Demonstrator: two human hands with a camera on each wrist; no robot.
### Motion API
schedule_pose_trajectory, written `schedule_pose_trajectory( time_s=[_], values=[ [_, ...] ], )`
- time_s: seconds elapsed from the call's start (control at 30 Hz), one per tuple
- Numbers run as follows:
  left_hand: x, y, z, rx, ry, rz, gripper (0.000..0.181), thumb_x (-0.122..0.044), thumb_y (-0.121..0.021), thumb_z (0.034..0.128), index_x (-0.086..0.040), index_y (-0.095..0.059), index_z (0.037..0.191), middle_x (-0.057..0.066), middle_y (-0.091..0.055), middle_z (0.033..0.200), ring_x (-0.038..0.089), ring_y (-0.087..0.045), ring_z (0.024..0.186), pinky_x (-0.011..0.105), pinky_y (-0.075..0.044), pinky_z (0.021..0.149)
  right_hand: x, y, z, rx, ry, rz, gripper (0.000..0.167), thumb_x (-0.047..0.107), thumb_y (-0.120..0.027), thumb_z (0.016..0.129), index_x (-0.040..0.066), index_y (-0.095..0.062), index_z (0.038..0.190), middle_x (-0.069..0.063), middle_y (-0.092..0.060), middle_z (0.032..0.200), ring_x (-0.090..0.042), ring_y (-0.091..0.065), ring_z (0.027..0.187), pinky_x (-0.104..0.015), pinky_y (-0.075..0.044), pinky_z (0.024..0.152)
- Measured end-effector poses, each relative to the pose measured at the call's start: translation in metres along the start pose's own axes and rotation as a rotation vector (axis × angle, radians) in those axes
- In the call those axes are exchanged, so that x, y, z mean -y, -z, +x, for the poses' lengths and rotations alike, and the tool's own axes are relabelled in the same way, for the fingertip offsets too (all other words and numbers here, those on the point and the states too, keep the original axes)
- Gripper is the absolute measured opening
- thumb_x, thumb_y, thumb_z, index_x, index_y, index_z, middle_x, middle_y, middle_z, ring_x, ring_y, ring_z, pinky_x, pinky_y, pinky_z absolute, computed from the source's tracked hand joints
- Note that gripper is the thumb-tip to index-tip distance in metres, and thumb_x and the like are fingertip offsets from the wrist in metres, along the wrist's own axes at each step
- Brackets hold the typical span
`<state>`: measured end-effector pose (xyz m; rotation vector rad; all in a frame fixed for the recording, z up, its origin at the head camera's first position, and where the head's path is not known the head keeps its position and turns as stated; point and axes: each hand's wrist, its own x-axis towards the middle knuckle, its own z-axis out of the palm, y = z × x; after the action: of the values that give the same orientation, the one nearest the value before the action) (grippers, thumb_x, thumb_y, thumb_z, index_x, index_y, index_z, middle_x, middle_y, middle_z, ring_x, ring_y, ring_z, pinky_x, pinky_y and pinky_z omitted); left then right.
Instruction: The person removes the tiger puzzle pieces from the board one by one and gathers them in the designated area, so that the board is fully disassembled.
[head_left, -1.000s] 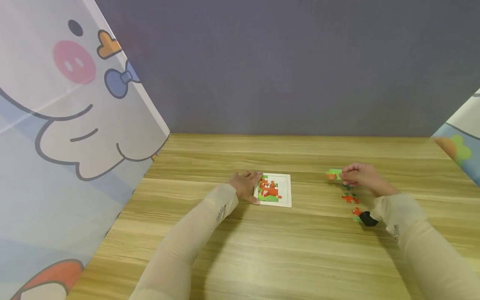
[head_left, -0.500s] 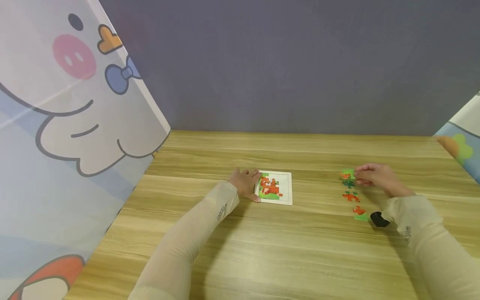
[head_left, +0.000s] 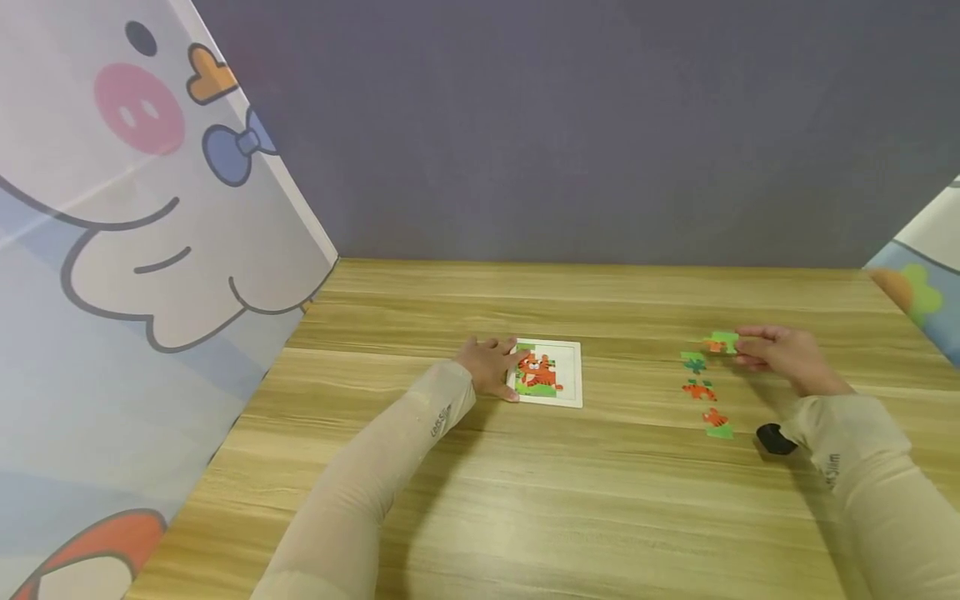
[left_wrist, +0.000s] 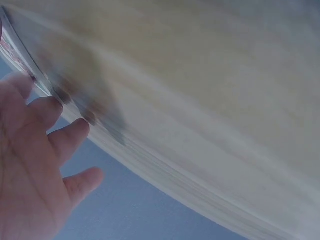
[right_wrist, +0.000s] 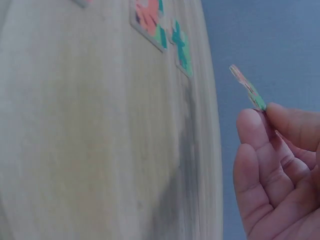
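Note:
My left hand (head_left: pixel 489 368) lies with spread fingers at the left edge of a white puzzle tray (head_left: pixel 571 375). Joined jigsaw pieces (head_left: pixel 537 383) inside it form part of an orange tiger on green; the tray's right side shows bare white. In the left wrist view the fingertips (left_wrist: pixel 80 129) meet the tray's edge. Off to the right, my right hand (head_left: pixel 787 358) pinches a green and orange jigsaw piece (head_left: pixel 725 342) between thumb and fingers. The right wrist view shows that piece (right_wrist: pixel 250 91) edge-on, raised off the table, with the thumb (right_wrist: pixel 290 125) against it.
Loose pieces lie in a rough column: a green one (head_left: pixel 694 364), an orange one (head_left: pixel 700 391) and an orange-green one (head_left: pixel 717 425). A black device (head_left: pixel 776 439) sits at the right wrist. The wooden table (head_left: pixel 570 500) meets a grey wall (head_left: pixel 585 142) behind and a cartoon-printed panel (head_left: pixel 225 250) at left.
My right hand has moved to the right with the jigsaw piece, uncovering the column of loose pieces. The left hand has stayed at the tray.

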<state>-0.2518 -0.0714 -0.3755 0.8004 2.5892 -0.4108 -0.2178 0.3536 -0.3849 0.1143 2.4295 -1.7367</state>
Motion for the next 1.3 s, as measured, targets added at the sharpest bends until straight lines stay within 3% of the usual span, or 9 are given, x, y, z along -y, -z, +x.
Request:
schedule_pose_trajectory(
  time_s=[0.07, 0.27, 0.5, 0.7, 0.93, 1.13, 1.17, 1.3],
  values=[
    [0.0, 0.0, -0.002, -0.001, 0.007, -0.016, 0.093, -0.065, -0.052, 0.0843, -0.023, -0.009, 0.156, -0.004, -0.007, 0.16, 0.021, -0.019, 0.144, 0.047, -0.018, 0.115, 0.0, 0.001, 0.0, 0.003, 0.001, 0.002, 0.028, 0.015, -0.057, 0.096, 0.04, -0.062, 0.086, 0.015, -0.069, 0.078, -0.003, -0.067, 0.071, -0.021, -0.055, 0.064],
    [0.001, 0.0, -0.004, -0.004, 0.019, -0.024, 0.094, -0.065, -0.053, 0.0839, -0.02, -0.011, 0.156, -0.005, -0.008, 0.159, 0.021, -0.021, 0.143, 0.046, -0.019, 0.115, -0.003, 0.002, -0.002, 0.011, 0.003, -0.01, 0.029, 0.012, -0.055, 0.098, 0.039, -0.061, 0.089, 0.017, -0.068, 0.08, -0.002, -0.066, 0.072, -0.021, -0.055, 0.066],
    [0.003, -0.002, -0.001, 0.007, 0.024, -0.01, 0.096, -0.066, -0.052, 0.0832, -0.02, -0.01, 0.156, -0.005, -0.008, 0.16, 0.019, -0.021, 0.144, 0.046, -0.018, 0.115, -0.009, 0.006, -0.006, 0.027, 0.024, 0.059, 0.037, 0.007, -0.053, 0.097, 0.041, -0.065, 0.089, 0.017, -0.067, 0.082, -0.004, -0.066, 0.072, -0.021, -0.055, 0.064],
    [0.003, -0.002, 0.002, 0.015, 0.024, -0.016, 0.096, -0.066, -0.053, 0.083, -0.021, -0.01, 0.156, -0.005, -0.007, 0.16, 0.019, -0.02, 0.144, 0.046, -0.017, 0.115, -0.009, 0.01, -0.005, 0.051, -0.001, 0.009, 0.033, 0.009, -0.052, 0.098, 0.039, -0.06, 0.091, 0.02, -0.066, 0.082, -0.003, -0.066, 0.072, -0.021, -0.055, 0.065],
    [0.003, -0.002, 0.004, 0.009, 0.006, -0.03, 0.096, -0.065, -0.054, 0.0831, -0.02, -0.011, 0.155, -0.004, -0.007, 0.159, 0.02, -0.019, 0.144, 0.046, -0.014, 0.116, -0.009, 0.015, -0.001, 0.098, -0.062, 0.014, 0.039, 0.004, -0.049, 0.098, 0.039, -0.061, 0.087, 0.015, -0.066, 0.08, -0.005, -0.066, 0.07, -0.023, -0.056, 0.065],
    [0.002, -0.002, 0.005, 0.01, 0.009, -0.012, 0.096, -0.066, -0.053, 0.0827, -0.02, -0.011, 0.155, -0.004, -0.007, 0.159, 0.02, -0.017, 0.144, 0.047, -0.014, 0.116, -0.009, 0.017, 0.001, 0.114, -0.083, -0.062, 0.021, 0.005, -0.048, 0.098, 0.022, -0.059, 0.103, 0.014, -0.065, 0.081, -0.006, -0.066, 0.071, -0.025, -0.056, 0.067],
    [0.002, -0.003, 0.005, 0.01, 0.011, -0.011, 0.096, -0.066, -0.053, 0.0827, -0.02, -0.011, 0.155, -0.004, -0.007, 0.159, 0.02, -0.017, 0.144, 0.047, -0.014, 0.116, -0.009, 0.017, 0.001, 0.115, -0.084, -0.075, 0.018, 0.005, -0.047, 0.098, 0.014, -0.06, 0.108, 0.014, -0.064, 0.081, -0.006, -0.065, 0.071, -0.025, -0.056, 0.067],
    [0.002, -0.002, 0.006, 0.015, 0.014, -0.022, 0.096, -0.066, -0.053, 0.0829, -0.02, -0.01, 0.155, -0.004, -0.007, 0.159, 0.02, -0.017, 0.145, 0.047, -0.013, 0.116, -0.008, 0.018, 0.002, 0.12, -0.097, -0.107, 0.02, 0.006, -0.047, 0.099, 0.004, -0.058, 0.115, 0.014, -0.063, 0.082, -0.006, -0.065, 0.071, -0.025, -0.056, 0.068]
  ],
)
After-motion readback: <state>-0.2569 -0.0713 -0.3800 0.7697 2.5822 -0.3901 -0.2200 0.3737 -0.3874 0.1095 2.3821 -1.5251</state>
